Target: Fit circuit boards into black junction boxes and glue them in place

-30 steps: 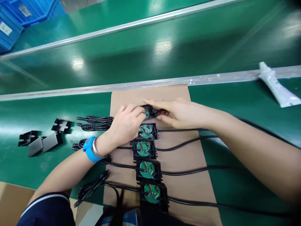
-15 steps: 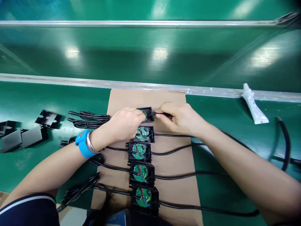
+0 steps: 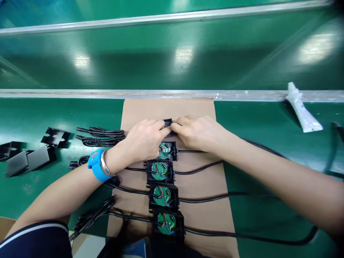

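Observation:
Both hands meet at the farthest black plastic case [image 3: 168, 123] in a column of several. My left hand [image 3: 147, 138] covers its left side with bent fingers gripping it. My right hand [image 3: 192, 132] is closed at its right edge, fingertips pressed against the case where the cable enters. Most of that case and its inside are hidden by the fingers. Directly below it lies another open case with a green round circuit board [image 3: 165, 150] and coloured wires. More open cases follow toward me, such as one with a circuit board [image 3: 162, 196], each with black cables out both sides.
The cases lie on brown cardboard [image 3: 199, 179] over a green bench. Coiled black cables [image 3: 100, 138] and several black covers [image 3: 40, 157] sit at left. A white tube [image 3: 303, 107] rests at right by a metal rail [image 3: 242, 95].
My right hand has moved left from the cable to the edge of the farthest case. My left hand stays on that case. The view has tilted slightly.

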`<state>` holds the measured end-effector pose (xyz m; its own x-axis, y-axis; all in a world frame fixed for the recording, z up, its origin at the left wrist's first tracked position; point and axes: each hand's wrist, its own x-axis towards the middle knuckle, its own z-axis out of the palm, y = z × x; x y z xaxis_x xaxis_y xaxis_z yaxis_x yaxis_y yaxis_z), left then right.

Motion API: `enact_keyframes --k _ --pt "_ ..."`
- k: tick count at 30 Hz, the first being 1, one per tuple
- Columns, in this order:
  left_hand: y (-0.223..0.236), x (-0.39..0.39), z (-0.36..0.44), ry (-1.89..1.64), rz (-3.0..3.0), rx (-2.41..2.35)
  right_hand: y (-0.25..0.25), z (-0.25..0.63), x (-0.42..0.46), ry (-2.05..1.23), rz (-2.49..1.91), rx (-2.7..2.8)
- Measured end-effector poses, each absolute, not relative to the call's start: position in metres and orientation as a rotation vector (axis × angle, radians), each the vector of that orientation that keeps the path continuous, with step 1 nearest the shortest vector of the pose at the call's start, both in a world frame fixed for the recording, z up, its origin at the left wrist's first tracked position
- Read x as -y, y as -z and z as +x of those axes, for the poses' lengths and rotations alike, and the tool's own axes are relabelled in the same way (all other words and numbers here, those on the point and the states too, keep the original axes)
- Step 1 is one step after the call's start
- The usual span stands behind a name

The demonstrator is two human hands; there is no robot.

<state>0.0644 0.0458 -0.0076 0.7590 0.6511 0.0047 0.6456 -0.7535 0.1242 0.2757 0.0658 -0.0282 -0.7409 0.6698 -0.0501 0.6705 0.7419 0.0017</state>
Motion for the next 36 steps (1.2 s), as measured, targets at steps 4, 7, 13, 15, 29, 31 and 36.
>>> enact_keyframes --k 4,7,13,15,29,31,36 --pt "0.005 -0.043 0.068 0.032 2.891 -1.077 0.035 0.278 -0.062 0.000 1.176 -2.950" --pt "0.005 -0.042 0.064 0.041 2.878 -1.095 0.041 0.285 -0.069 0.270 1.239 -3.131" --pt "0.005 -0.043 0.062 0.048 2.858 -1.132 0.043 0.286 -0.078 0.773 1.365 -3.275" --pt "0.004 -0.042 0.065 0.085 2.872 -1.127 0.043 0.283 -0.077 0.841 1.373 -3.267" --pt "-0.011 -0.049 0.048 -0.200 2.640 -1.296 0.037 0.285 -0.079 0.691 1.363 -3.209" --pt "-0.013 -0.052 0.032 -0.279 2.556 -1.473 0.028 0.275 -0.068 0.480 1.444 -3.183" --pt "-0.006 -0.056 0.019 -0.067 2.428 -1.532 0.010 0.227 -0.034 0.272 1.400 -3.003"
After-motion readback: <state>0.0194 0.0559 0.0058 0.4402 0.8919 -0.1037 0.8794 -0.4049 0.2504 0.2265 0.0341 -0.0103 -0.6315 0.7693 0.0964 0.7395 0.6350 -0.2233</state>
